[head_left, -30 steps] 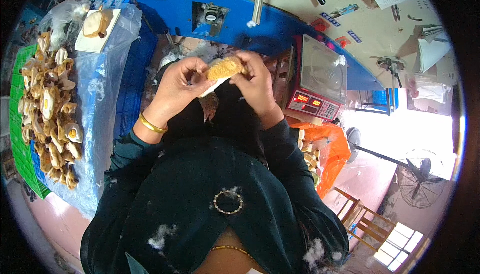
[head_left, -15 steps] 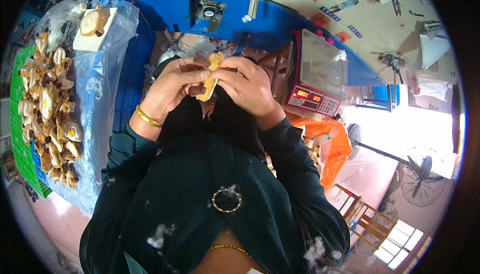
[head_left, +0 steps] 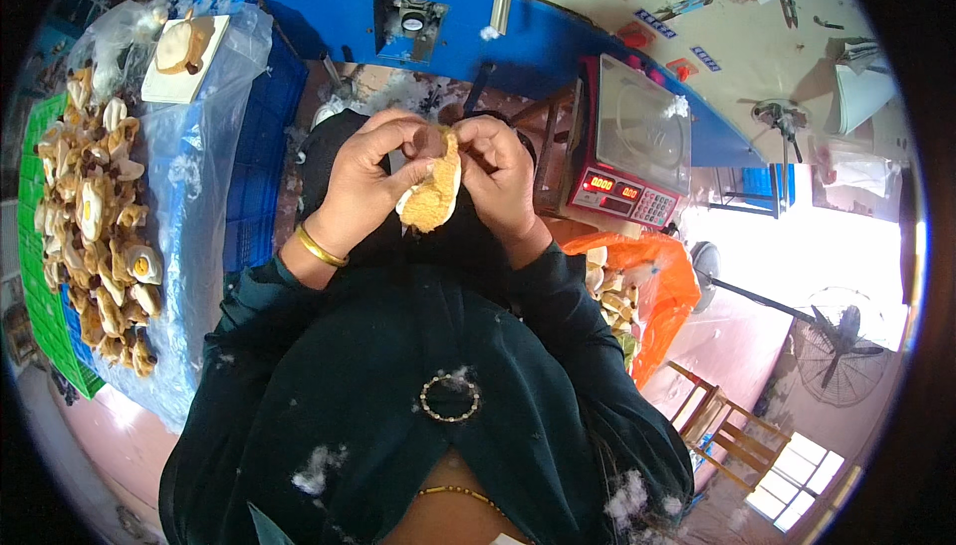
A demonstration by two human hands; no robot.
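Head view, left hand: the left hand (head_left: 370, 178) wears a gold bangle (head_left: 320, 247) at the wrist and pinches the left side of a small tan plush toy (head_left: 434, 194), fingers curled tight on it.
Head view, right hand: the right hand (head_left: 500, 174) grips the same toy from the right, fingers closed at its top edge.
Plush toy: held upright between both hands, in front of the chest, above the dark lap.
Left side: a heap of tan and white plush toys (head_left: 98, 236) lies on a clear plastic sheet (head_left: 204, 146) over a green crate (head_left: 40, 296).
Right side: a digital scale (head_left: 629, 146) with a red display stands just beside the right hand; below it is an orange bag (head_left: 659, 291).
Behind: a blue machine housing (head_left: 329, 17).
Clothing: white stuffing fluff (head_left: 317, 465) clings to the dark sleeves.
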